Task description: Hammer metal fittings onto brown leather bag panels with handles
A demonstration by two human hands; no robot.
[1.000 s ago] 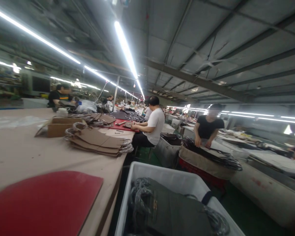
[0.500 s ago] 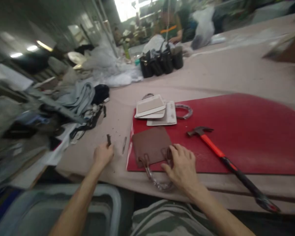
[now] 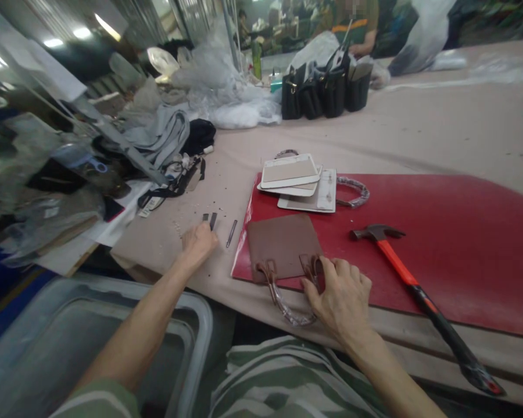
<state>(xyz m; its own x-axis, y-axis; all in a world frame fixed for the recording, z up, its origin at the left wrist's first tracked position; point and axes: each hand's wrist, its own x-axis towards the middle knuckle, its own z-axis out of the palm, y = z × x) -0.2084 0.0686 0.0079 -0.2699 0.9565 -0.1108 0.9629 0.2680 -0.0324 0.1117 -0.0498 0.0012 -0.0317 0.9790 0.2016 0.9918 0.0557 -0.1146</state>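
Observation:
A brown leather panel lies near the front edge of a red mat. Its looped handle, wrapped in clear plastic, hangs toward me over the table edge. My right hand pinches the handle's right end beside the panel's corner. Left of the mat, my left hand is closed at the tabletop, and its fingertips are hidden. Two short dark strips show just beyond its knuckles. A thin metal rod lies between that hand and the mat.
A claw hammer with a red-and-black grip lies across the mat at right. White-edged panels are stacked behind the brown one. Black bags stand farther back. A grey plastic bin sits below the table at left.
The view has shifted, so the table items appear farther right. My left hand stays beside the dark strips, now seen as two. My right hand keeps its hold on the handle.

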